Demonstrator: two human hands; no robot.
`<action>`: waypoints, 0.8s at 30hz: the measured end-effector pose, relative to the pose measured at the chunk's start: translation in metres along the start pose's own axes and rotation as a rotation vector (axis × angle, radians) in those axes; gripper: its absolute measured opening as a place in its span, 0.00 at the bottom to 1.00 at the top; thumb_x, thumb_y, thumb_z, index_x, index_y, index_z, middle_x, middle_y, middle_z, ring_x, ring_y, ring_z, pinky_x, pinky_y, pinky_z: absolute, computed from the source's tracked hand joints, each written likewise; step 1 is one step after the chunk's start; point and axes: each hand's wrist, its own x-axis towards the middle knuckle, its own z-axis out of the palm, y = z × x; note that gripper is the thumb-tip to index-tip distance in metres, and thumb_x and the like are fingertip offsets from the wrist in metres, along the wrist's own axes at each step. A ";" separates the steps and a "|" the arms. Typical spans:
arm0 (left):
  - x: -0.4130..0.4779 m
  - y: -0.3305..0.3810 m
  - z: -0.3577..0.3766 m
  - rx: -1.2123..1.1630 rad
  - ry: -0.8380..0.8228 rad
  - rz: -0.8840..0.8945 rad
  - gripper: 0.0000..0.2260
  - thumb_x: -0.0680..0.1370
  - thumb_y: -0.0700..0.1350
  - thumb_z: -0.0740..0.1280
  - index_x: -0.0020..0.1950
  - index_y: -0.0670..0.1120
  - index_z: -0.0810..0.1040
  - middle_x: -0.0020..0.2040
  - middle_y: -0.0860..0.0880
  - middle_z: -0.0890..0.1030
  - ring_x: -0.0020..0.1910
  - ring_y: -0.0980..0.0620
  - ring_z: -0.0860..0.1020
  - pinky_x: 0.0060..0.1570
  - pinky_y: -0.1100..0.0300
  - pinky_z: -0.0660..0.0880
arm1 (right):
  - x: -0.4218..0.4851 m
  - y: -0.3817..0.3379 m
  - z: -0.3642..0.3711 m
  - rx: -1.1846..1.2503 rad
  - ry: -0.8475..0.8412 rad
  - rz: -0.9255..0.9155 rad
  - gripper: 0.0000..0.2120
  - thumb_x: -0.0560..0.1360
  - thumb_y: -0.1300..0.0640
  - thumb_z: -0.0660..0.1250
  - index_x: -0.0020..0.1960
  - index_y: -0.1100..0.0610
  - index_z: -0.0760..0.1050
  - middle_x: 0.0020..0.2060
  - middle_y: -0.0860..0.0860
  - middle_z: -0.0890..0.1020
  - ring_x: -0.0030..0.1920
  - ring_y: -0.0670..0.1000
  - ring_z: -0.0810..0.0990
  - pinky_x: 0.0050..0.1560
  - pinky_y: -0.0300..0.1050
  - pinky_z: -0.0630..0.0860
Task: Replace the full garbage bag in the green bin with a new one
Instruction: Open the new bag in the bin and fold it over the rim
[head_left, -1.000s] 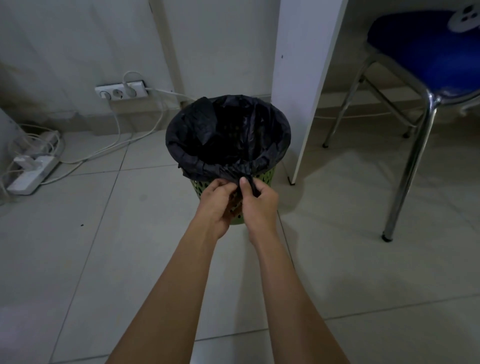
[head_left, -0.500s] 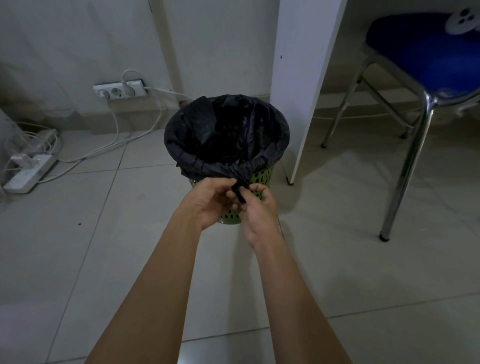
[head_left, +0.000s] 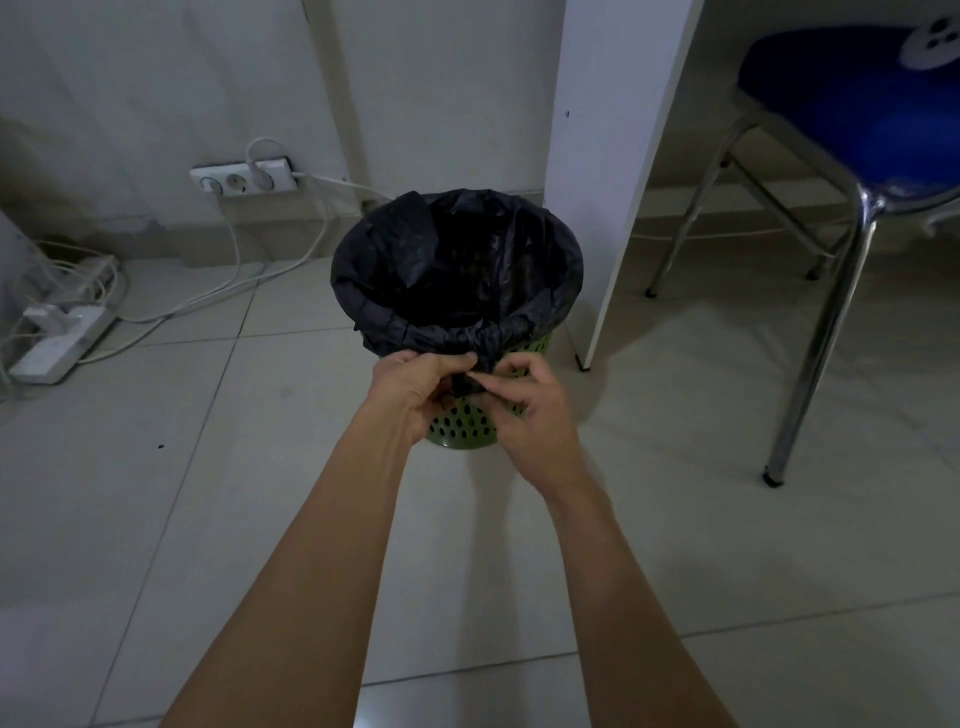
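Note:
A green perforated bin (head_left: 462, 428) stands on the tiled floor. A black garbage bag (head_left: 457, 270) lines it, its mouth open and folded over the rim. At the near side of the rim the bag's slack is gathered into a twisted bunch. My left hand (head_left: 415, 387) pinches that bunch from the left. My right hand (head_left: 524, 402) pinches it from the right, fingers curled around the dark plastic. Both hands are in front of the bin and hide part of its wall.
A white desk panel (head_left: 613, 171) stands just right of the bin. A blue chair with chrome legs (head_left: 826, 322) is further right. A wall socket (head_left: 244, 179), cables and a white power strip (head_left: 57, 340) lie at the left.
Both hands have stayed on the gathered bag at the near rim and worked it, the fingers shifting around the bunch. The bin and bag have not moved.

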 end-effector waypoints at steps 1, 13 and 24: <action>0.001 0.001 0.000 0.005 0.006 -0.006 0.23 0.67 0.34 0.79 0.60 0.35 0.79 0.43 0.41 0.85 0.34 0.49 0.82 0.30 0.60 0.78 | 0.002 -0.003 0.003 0.024 0.017 0.026 0.11 0.75 0.64 0.73 0.57 0.58 0.85 0.48 0.47 0.76 0.49 0.43 0.77 0.54 0.32 0.74; -0.012 0.001 -0.011 0.096 -0.117 0.061 0.12 0.71 0.28 0.73 0.54 0.31 0.81 0.45 0.39 0.85 0.39 0.48 0.85 0.36 0.61 0.81 | 0.014 -0.025 0.005 0.433 0.179 0.547 0.08 0.72 0.59 0.78 0.42 0.57 0.79 0.33 0.54 0.83 0.32 0.43 0.81 0.36 0.36 0.75; -0.014 0.011 -0.007 -0.005 -0.081 -0.193 0.03 0.75 0.38 0.72 0.46 0.42 0.78 0.35 0.46 0.83 0.36 0.52 0.80 0.36 0.61 0.76 | 0.012 -0.015 0.025 0.239 0.193 0.316 0.03 0.76 0.58 0.74 0.44 0.52 0.84 0.38 0.44 0.86 0.42 0.43 0.84 0.46 0.37 0.79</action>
